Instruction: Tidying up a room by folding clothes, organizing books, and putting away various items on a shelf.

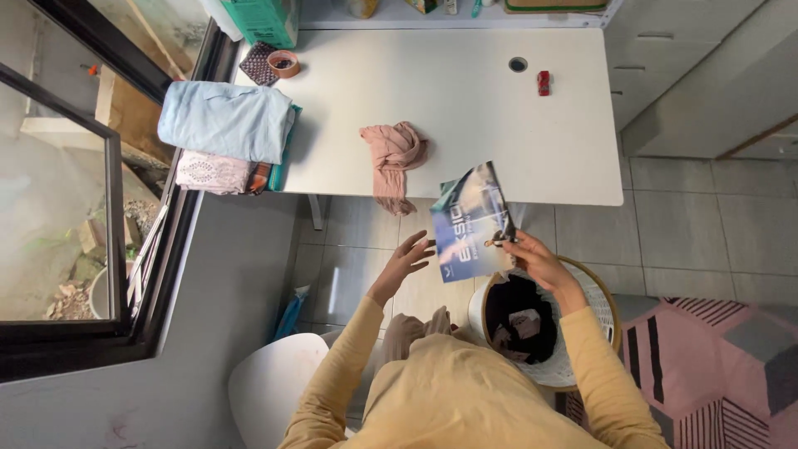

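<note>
1. A blue printed garment (pixel 468 223) is pinched by the right hand (pixel 536 259) above the laundry basket (pixel 600 293).
2. The left hand (pixel 406 262) is held open, fingers (pixel 418 245) spread, beside it.
3. A pink cloth (pixel 393 158) is draped over the tabletop (pixel 465 100) edge.

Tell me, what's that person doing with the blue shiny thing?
A person in a yellow top sits by a white table. Their right hand holds up a blue printed garment above a round laundry basket with dark clothes inside. Their left hand is open and reaching toward the garment's edge, not gripping it. On the table lie a crumpled pink cloth, a stack of folded clothes with a light blue piece on top, and a small red toy car.
</note>
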